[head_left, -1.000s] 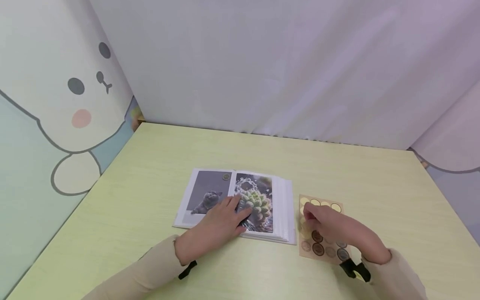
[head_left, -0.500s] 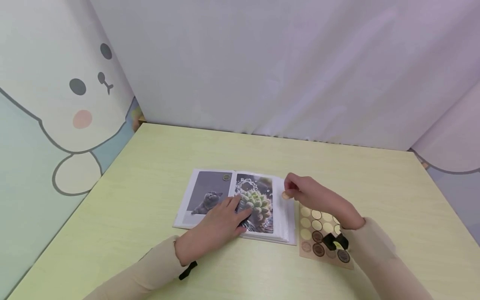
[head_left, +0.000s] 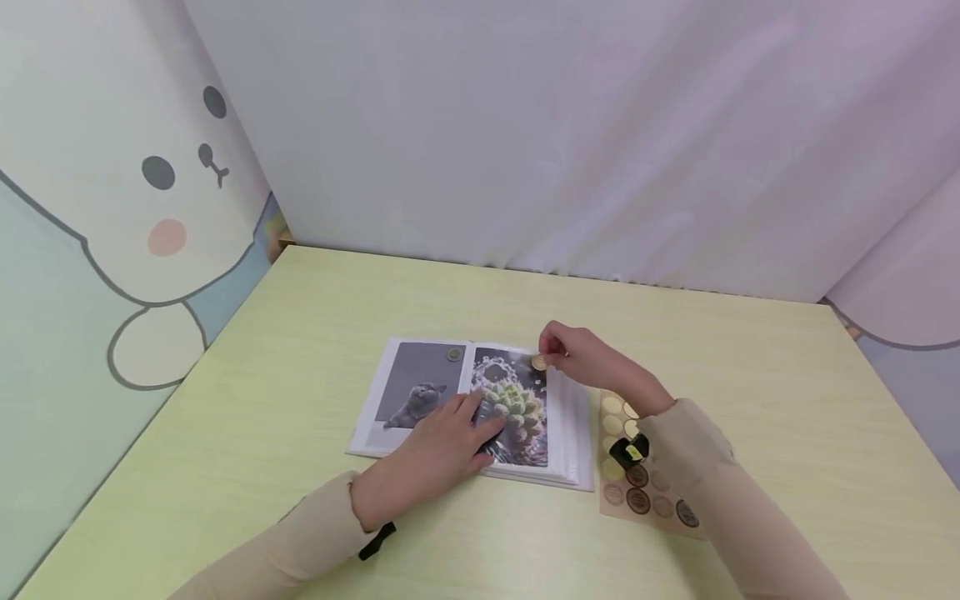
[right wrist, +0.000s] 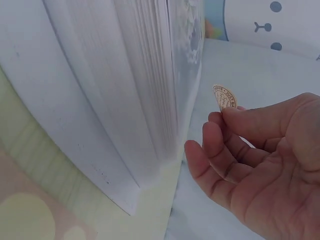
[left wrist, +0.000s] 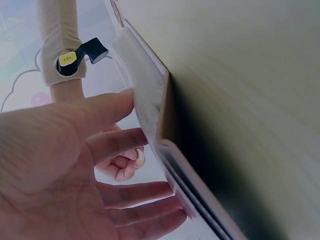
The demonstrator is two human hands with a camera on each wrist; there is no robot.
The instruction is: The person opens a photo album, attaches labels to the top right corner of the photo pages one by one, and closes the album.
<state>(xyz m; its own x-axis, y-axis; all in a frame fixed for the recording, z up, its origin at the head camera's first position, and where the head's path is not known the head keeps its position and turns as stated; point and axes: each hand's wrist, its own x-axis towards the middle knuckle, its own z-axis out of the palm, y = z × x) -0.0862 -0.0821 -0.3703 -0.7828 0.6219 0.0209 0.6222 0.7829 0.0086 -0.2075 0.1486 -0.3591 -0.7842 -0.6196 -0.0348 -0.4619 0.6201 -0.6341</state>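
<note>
A photo album [head_left: 576, 450] lies spread on the table, showing a grey cat photo [head_left: 408, 371] on its left page and a succulent photo [head_left: 517, 408] on its right. My left hand [head_left: 427, 458] rests across both pages with its fingers extended. Between thumb and index finger, my right hand [head_left: 592, 360] pinches a round tan sticker [head_left: 538, 362] above the succulent photo's top right corner. Printed lettering shows on this sticker [right wrist: 224, 96] in the right wrist view. Whether it touches the page cannot be told.
Right of the album lies a brown sheet [head_left: 609, 508] of round stickers, partly covered by the right sleeve [head_left: 690, 450]. Another round sticker [head_left: 454, 354] is on the cat photo's upper right corner. A pale curtain [head_left: 525, 150] hangs behind the table [head_left: 360, 292].
My right hand has lifted from the sticker sheet and moved left and away from me to the succulent photo's corner, carrying a round sticker. My left hand has stayed on the album.
</note>
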